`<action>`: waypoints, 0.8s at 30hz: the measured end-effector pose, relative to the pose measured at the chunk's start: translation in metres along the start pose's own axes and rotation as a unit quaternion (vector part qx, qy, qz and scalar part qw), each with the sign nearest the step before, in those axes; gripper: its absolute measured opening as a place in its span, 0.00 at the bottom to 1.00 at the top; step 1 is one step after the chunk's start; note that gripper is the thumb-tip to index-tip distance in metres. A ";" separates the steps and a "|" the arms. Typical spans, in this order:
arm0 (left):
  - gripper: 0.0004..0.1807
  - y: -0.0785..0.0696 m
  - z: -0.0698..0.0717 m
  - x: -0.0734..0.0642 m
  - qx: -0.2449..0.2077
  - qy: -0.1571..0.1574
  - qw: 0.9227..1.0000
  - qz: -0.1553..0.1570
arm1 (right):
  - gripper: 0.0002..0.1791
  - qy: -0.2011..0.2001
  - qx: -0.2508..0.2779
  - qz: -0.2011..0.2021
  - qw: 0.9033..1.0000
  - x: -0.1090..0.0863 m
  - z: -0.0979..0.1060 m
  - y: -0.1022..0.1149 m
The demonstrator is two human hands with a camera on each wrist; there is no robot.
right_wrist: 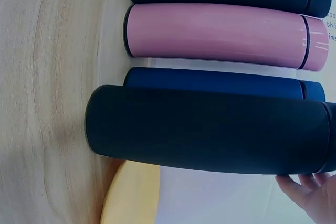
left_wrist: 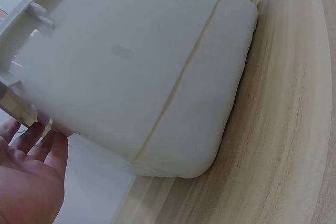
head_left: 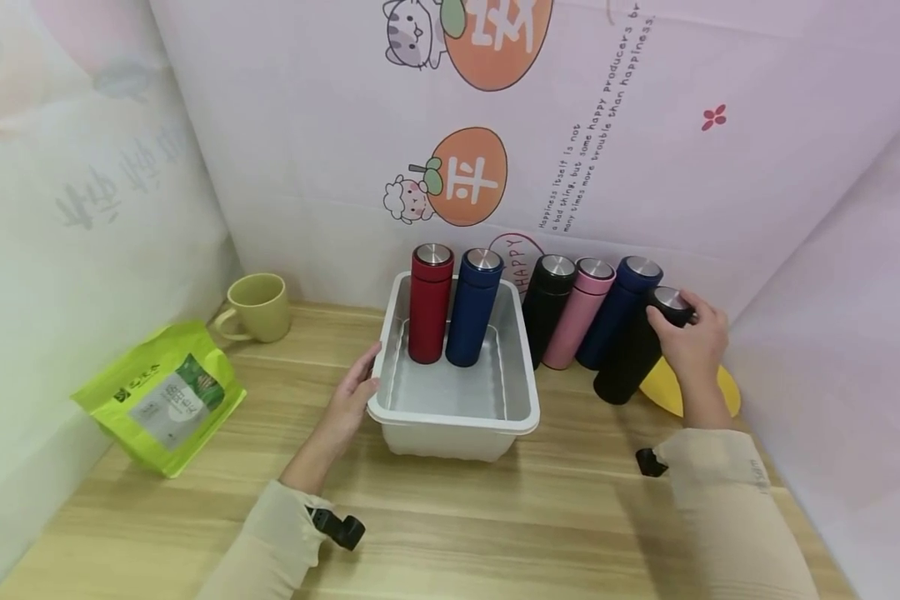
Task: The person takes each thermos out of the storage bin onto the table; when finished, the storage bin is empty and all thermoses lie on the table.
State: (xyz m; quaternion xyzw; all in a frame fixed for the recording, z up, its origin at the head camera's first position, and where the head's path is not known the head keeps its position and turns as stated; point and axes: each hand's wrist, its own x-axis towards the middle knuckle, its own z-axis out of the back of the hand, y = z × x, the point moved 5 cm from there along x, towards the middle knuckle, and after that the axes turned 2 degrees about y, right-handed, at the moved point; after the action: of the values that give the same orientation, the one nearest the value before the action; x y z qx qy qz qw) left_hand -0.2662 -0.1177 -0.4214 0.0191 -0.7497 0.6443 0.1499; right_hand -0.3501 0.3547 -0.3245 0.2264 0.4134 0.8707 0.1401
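Observation:
My right hand grips a black thermos bottle around its silver-topped cap, the bottle tilting a little. In the right wrist view the fingertips lie along the bottle's cap end. My left hand holds the left rim of a white plastic bin, fingers at the rim's edge. Inside the bin, a red thermos and a blue thermos stand upright side by side. Left of the gripped bottle is a row: another black thermos, a pink thermos and a second blue thermos.
A yellow round object sits at the right, partly behind my right hand. On the left are a yellow-green mug and a bright green pouch. A printed white cloth rises behind the wooden table and along both sides.

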 end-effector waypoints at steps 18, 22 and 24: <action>0.30 0.002 -0.002 -0.001 0.009 -0.006 1.000 -0.013 | 0.38 0.052 -0.035 0.124 0.990 -0.010 -0.006 0.087; 0.30 0.002 -0.002 -0.001 0.012 -0.007 1.000 -0.017 | 0.38 0.069 -0.029 0.139 0.987 -0.006 -0.017 0.116; 0.30 0.001 -0.002 0.000 0.012 -0.009 1.000 -0.016 | 0.37 0.078 -0.021 0.147 0.986 -0.006 -0.024 0.130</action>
State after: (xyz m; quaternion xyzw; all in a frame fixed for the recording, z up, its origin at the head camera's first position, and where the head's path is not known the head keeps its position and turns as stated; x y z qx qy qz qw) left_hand -0.2656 -0.1158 -0.4224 0.0389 -0.7427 0.6506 0.1536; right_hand -0.3647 0.2561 -0.2381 0.2127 0.3674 0.9052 -0.0177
